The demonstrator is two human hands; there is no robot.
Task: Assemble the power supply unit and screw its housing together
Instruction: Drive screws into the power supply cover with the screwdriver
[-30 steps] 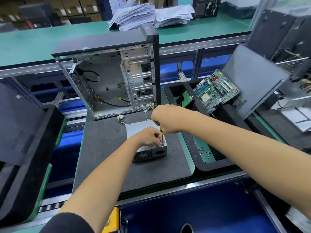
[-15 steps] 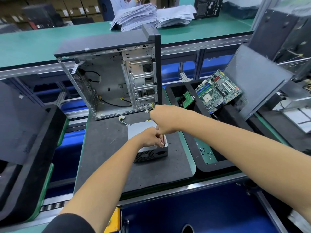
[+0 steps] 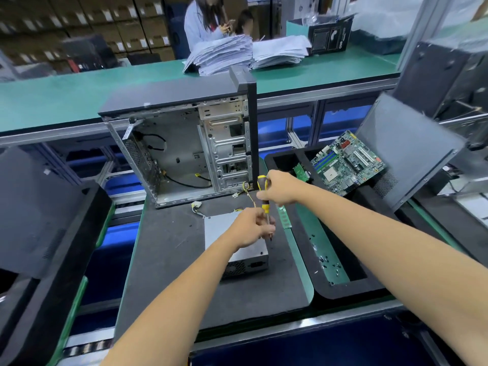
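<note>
**Screwdriver set on power supply housing**

Head view: the right hand [image 3: 281, 188] grasps a yellow-and-black screwdriver [image 3: 264, 199] upright. Just below that grip, the left hand [image 3: 254, 227] pinches its shaft over the grey power supply unit [image 3: 245, 254] on the dark tabletop [image 3: 163, 249]. A tilted tip could slip off the screw, scratching the housing.

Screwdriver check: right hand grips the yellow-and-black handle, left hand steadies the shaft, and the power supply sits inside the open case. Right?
Not quite. The head view shows the power supply on the dark mat in front of the open case, not inside it. The rest holds.
</note>
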